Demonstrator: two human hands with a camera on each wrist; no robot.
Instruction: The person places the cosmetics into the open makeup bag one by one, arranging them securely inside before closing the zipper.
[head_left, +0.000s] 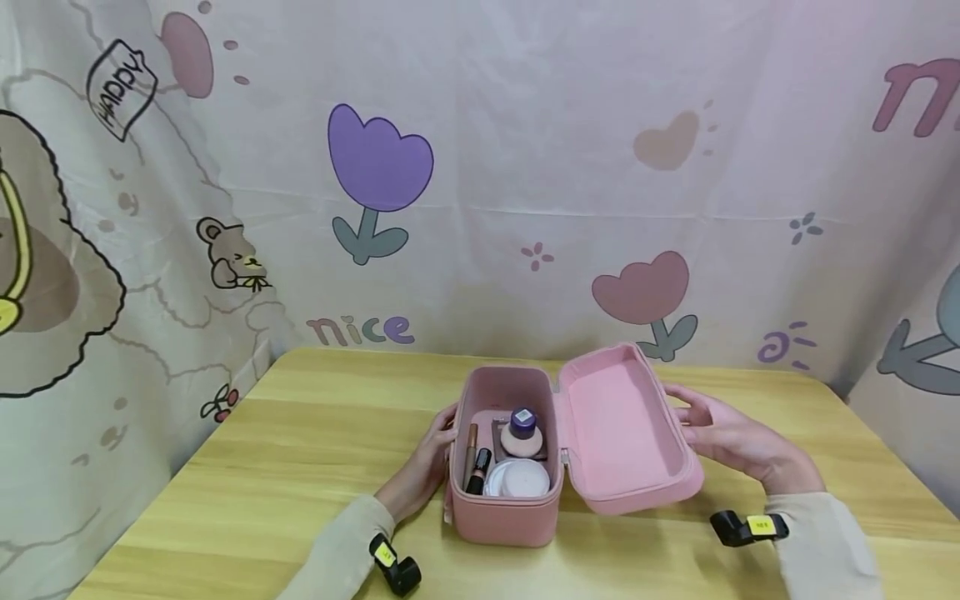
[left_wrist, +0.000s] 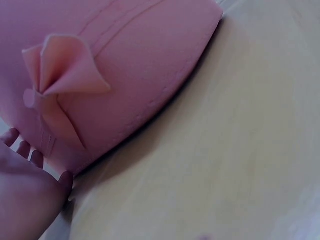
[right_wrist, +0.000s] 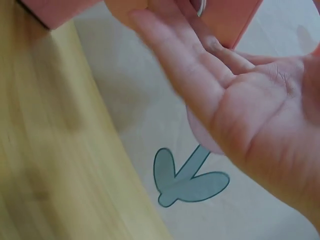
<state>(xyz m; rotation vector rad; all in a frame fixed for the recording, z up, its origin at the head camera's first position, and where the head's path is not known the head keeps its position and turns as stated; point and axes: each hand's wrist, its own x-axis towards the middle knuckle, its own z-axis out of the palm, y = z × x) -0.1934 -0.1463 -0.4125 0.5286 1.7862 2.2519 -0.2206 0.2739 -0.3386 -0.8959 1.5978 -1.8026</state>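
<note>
A pink cosmetic case (head_left: 506,523) stands on the table with its lid (head_left: 618,425) swung out to the right. My left hand (head_left: 420,471) rests against the case's left side, fingertips along the wall beside a pink bow (left_wrist: 67,70). At the lid's outer right side, the extended fingers of my right hand (head_left: 731,437) touch and support it. Inside the case are a purple-capped bottle (head_left: 523,422), a black-capped tube (head_left: 480,471), a slim brown stick (head_left: 470,450) and round white containers (head_left: 527,479). A dark flat item lies partly hidden under the bottle.
The wooden table (head_left: 300,467) reaches back to a printed cloth backdrop (head_left: 480,183) with flowers and bears. Another cloth fold hangs along the left side. Black wrist devices (head_left: 393,567) sit on both sleeves.
</note>
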